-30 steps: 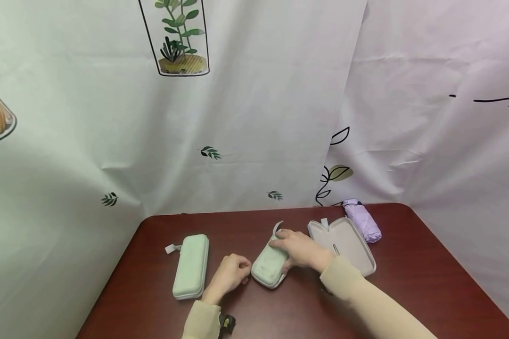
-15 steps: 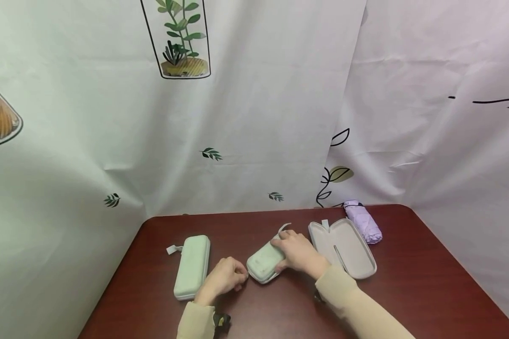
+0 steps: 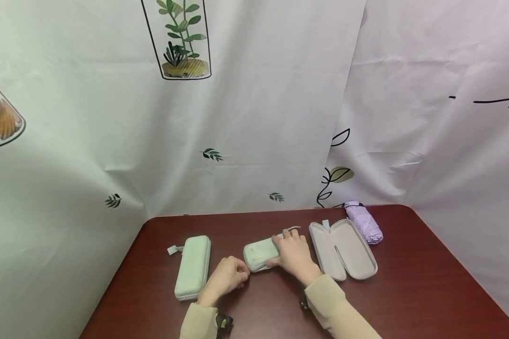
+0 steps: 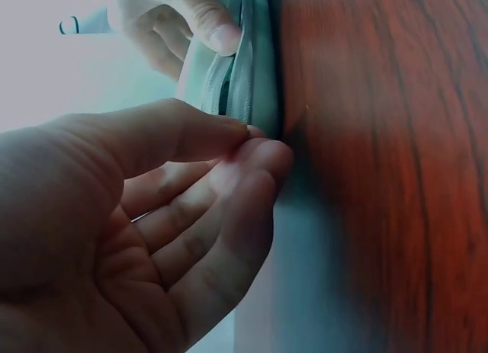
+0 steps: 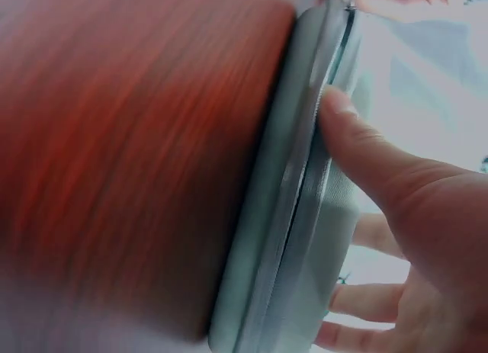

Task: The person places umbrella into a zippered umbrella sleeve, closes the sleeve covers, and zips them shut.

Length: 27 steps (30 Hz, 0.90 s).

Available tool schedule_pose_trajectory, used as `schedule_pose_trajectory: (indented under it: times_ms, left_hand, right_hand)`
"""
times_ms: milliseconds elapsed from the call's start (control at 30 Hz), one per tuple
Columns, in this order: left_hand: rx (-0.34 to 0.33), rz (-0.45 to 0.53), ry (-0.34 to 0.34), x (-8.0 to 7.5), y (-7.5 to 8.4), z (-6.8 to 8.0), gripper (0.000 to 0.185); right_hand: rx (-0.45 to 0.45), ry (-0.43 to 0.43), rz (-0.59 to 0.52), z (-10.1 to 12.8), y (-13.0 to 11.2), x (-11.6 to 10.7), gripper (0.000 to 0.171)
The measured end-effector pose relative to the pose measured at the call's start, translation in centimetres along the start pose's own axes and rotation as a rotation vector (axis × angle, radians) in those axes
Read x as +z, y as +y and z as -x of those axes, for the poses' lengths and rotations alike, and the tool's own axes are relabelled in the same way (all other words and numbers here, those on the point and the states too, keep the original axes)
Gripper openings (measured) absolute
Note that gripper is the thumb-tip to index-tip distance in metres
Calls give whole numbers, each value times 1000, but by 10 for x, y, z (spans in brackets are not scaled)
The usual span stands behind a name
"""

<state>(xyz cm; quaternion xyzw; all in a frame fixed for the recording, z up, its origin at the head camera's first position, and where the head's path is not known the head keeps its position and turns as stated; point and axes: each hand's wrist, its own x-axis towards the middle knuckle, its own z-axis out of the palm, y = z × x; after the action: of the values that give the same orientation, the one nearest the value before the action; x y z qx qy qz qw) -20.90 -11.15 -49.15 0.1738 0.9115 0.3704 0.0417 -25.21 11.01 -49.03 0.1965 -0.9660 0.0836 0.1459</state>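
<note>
A pale green zip case (image 3: 260, 253) lies near the middle of the table, its strap end toward the right. My right hand (image 3: 294, 252) grips it from above, thumb on the near side along the zip (image 5: 309, 155). The zip's two tapes stand apart with a dark slit between them. At the case's left end, my left hand (image 3: 226, 275) pinches the zip pull (image 5: 348, 0) between thumb and forefinger; those fingertips mostly hide it in the left wrist view. My other left fingers are curled loosely below.
To the left lies a closed, longer green case (image 3: 192, 267) with a white strap. An opened case (image 3: 356, 254) lies on the right, a thin rod (image 3: 340, 256) inside it. Behind that is a folded lilac umbrella (image 3: 363, 222). A printed white curtain (image 3: 254, 108) hangs behind the table (image 3: 275, 310).
The held case has turned clockwise, its left end moving up and left and its strap swinging right. My right hand and forearm have shifted with it; my left hand stays at the zip end.
</note>
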Motion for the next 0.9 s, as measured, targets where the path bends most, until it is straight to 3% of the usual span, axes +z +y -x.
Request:
schedule_pose_trajectory:
  times_ms: [167, 367, 567, 900]
  left_hand:
    - [-12, 36, 35, 5, -4, -3, 13]
    - [-59, 51, 115, 8, -7, -4, 11]
    - [-93, 2, 198, 6, -12, -7, 11]
    - [-111, 7, 221, 8, -17, -11, 12]
  right_hand:
    - [32, 39, -89, 4, 6, 5, 77]
    - [6, -39, -232, 7, 14, 3, 83]
    - [-31, -107, -301, 6, 17, -1, 65]
    - [-100, -72, -362, 7, 30, -3, 50]
